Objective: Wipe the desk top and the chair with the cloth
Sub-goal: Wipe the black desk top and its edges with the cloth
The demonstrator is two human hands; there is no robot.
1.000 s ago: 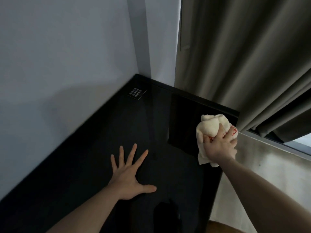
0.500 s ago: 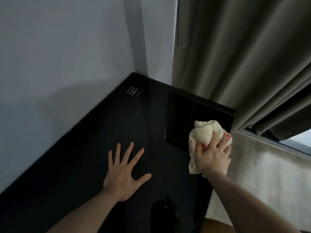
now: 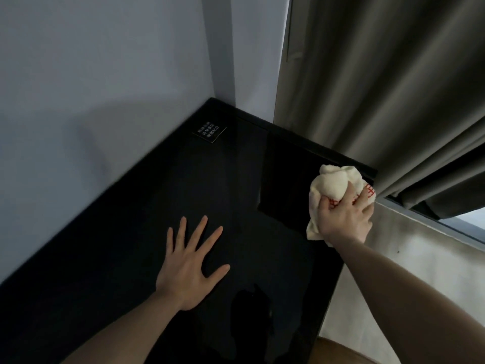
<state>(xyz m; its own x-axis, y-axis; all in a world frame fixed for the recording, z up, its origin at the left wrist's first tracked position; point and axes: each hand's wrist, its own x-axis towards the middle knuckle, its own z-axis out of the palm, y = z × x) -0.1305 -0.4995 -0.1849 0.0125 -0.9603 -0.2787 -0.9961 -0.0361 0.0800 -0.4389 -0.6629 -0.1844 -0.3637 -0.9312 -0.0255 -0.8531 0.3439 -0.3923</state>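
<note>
The desk top [image 3: 147, 206] is glossy black and runs into a wall corner. A bunched cream cloth [image 3: 334, 182] with red marks rests on the desk near its far right corner. My right hand [image 3: 343, 219] grips the cloth from behind and presses it on the surface. Palm down with fingers spread, my left hand [image 3: 190, 261] lies flat on the middle of the desk and holds nothing. A brown curved edge [image 3: 338, 352] at the bottom right may be the chair; most of it is out of view.
A grey wall [image 3: 91, 88] borders the desk on the left and at the back. Dark curtains [image 3: 380, 88] hang just behind the far right corner. A small label plate [image 3: 209, 132] sits near the back corner. To the right, the desk edge drops to a pale floor [image 3: 409, 258].
The cloth and my right hand slid a little nearer and leftward, then back toward the far right corner. My left hand stayed flat on the desk.
</note>
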